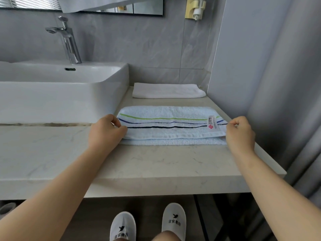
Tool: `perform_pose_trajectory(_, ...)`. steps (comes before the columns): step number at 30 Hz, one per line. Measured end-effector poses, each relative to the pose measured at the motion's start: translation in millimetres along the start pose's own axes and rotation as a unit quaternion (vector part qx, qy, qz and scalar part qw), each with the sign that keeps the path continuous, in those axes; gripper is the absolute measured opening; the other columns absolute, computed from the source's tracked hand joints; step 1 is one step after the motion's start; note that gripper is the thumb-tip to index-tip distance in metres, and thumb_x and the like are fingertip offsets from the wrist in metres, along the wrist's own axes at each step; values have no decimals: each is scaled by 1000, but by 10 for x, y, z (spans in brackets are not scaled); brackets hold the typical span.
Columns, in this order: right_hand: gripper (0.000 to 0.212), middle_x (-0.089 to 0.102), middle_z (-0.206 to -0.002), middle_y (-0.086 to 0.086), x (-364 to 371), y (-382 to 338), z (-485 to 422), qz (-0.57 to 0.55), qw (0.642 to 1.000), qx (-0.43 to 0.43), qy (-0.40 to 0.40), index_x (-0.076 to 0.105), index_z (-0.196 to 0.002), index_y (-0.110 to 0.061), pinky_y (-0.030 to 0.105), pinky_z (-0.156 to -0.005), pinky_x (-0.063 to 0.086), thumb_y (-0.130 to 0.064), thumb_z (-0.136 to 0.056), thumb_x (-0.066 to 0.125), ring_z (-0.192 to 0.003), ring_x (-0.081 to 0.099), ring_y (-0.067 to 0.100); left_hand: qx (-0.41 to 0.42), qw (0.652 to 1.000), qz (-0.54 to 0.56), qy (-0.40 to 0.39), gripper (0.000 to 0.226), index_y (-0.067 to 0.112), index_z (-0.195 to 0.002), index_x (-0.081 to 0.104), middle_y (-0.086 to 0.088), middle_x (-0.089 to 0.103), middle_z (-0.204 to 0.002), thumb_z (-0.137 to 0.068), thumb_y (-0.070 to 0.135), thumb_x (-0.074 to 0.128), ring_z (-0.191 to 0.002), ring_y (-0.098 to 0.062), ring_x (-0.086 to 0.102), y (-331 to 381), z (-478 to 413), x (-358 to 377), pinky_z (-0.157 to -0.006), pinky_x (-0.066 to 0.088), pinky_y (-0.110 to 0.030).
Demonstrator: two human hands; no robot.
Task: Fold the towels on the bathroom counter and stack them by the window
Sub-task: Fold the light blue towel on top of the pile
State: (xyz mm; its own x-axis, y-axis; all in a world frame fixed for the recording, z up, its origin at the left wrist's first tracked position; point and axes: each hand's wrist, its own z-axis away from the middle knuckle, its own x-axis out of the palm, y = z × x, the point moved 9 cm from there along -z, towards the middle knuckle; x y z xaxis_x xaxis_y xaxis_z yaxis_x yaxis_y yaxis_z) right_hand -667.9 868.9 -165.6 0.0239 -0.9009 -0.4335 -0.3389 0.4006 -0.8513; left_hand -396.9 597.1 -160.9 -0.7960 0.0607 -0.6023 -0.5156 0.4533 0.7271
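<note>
A pale blue towel [171, 125] with green, blue and dark stripes and a small label lies folded over on the marble counter [156, 164]. Its upper layer sits slightly short of the lower one along the near edge. My left hand [106, 130] pinches the towel's left end. My right hand [240, 132] pinches the right end beside the label. Behind it, against the back wall, a plain white towel [167, 91] lies folded flat.
A white basin [57, 94] with a chrome tap [68, 39] fills the counter's left side. A grey wall [251, 66] closes the right end. A soap dispenser [196, 7] hangs above. Two slippered feet [147, 223] stand below the counter edge.
</note>
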Motion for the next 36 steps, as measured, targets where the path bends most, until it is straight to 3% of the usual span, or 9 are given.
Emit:
perform_pose_trajectory(6, 12, 51, -82, 8, 55, 25, -7, 26, 999, -15, -14, 49, -86, -6, 32, -63, 34, -6, -88, 37, -81, 46, 29, 32, 998, -55, -13, 9, 12, -72, 52, 3, 44, -75, -75, 8, 61, -63, -9, 40, 53, 49, 50, -53, 28, -22)
perform_pose_trajectory(9, 12, 56, -95, 13, 58, 20, -13, 109, 993, -35, -12, 51, -87, -8, 36, -73, 37, 0, -84, 42, -95, 50, 35, 33, 997, -59, -24, 13, 9, -86, 56, -6, 44, -112, -74, 4, 60, -90, -23, 47, 46, 68, 87, -77, 35, -26)
perform_pose_trajectory(13, 27, 61, -119, 13, 20, -470, 225, 169, 944, -264, 105, 61, -97, -7, 37, -84, 29, -4, -75, 46, -110, 46, 31, 298, 939, -141, 96, 39, 6, -108, 60, -23, 44, -137, -70, 2, 57, -121, -47, 43, 566, 295, 50, -97, 38, -50)
perform_pose_trajectory(16, 49, 46, -142, 8, 565, -795, 601, 212, 888, -404, -56, 60, -119, -15, 40, -97, 28, -30, -83, 31, -130, 34, 22, 351, 920, -170, -46, 59, 12, -135, 46, -14, 29, -152, -83, 34, 27, -141, -38, 21, 799, 484, 482, -111, 21, -51)
perform_pose_trajectory(19, 52, 12, -158, -9, 1016, -619, 669, 310, 859, -335, -232, 28, -145, -34, 38, -112, 6, -51, -97, 19, -146, 4, 16, 266, 908, -253, -203, 64, 27, -149, 16, 8, 9, -158, -89, 47, 5, -146, -17, 0, 638, 504, 900, -117, 0, -43)
perform_pose_trajectory(25, 55, 18, -157, -7, 984, -301, 508, 365, 857, -216, -293, 28, -146, -29, 37, -115, 9, -54, -98, 17, -146, 10, 16, 217, 874, -315, -299, 48, 32, -149, 17, 10, 14, -157, -101, 41, 15, -145, -17, 10, 515, 512, 910, -117, 10, -41)
perform_pose_trajectory(30, 37, 57, -82, -1, 708, -671, 294, 397, 872, -202, -203, 51, -75, -20, 33, -85, 28, -37, -97, 28, -89, 53, 24, 179, 914, -314, -185, 31, 12, -96, 61, -10, 60, -103, -98, 21, 31, -82, -24, 57, 862, -66, 566, -73, 45, -34)
perform_pose_trajectory(33, 32, 60, -115, 3, 876, -1046, 198, 336, 886, -289, -135, 60, -107, -19, 36, -95, 27, -30, -97, 31, -111, 48, 25, 245, 936, -228, -112, 34, 22, -127, 53, -6, 51, -134, -98, 25, 35, -119, -26, 50, 1074, -215, 626, -97, 42, -40)
perform_pose_trajectory(36, 52, 16, -158, -2, 1373, -893, 118, 345, 861, -269, -259, 22, -147, -33, 44, -112, 12, -47, -98, 29, -145, 10, 23, 239, 903, -288, -212, 54, 31, -150, 11, 2, 5, -159, -100, 44, 26, -146, -21, 2, 837, -285, 1066, -116, 10, -48)
